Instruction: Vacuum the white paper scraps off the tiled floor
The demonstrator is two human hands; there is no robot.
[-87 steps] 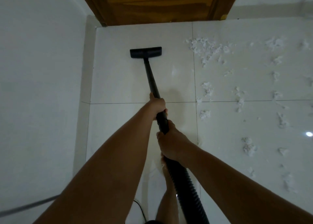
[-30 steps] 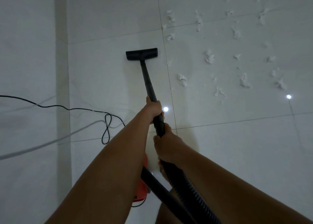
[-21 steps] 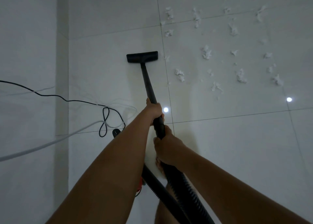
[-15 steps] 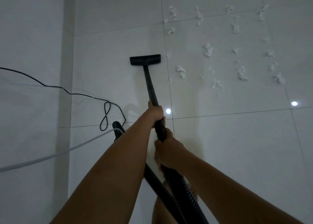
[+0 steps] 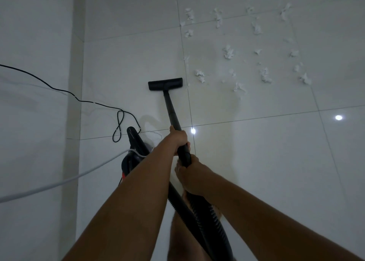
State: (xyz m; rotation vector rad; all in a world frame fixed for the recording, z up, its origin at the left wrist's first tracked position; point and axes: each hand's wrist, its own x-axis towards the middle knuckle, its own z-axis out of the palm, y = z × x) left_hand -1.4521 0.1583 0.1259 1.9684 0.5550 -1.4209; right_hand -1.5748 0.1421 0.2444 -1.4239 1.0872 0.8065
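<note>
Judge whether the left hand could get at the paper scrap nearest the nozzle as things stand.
Probably not: the left hand grips the wand, and that scrap lies past the nozzle.

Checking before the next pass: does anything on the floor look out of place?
The black cord lies in a loose loop left of the wand, by the vacuum body; it might snag. Paper scraps lie right of the floor head.

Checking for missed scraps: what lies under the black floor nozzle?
Only bare tile shows around the floor nozzle; paper scraps lie off to its right. Whatever is beneath its head is covered.
</note>
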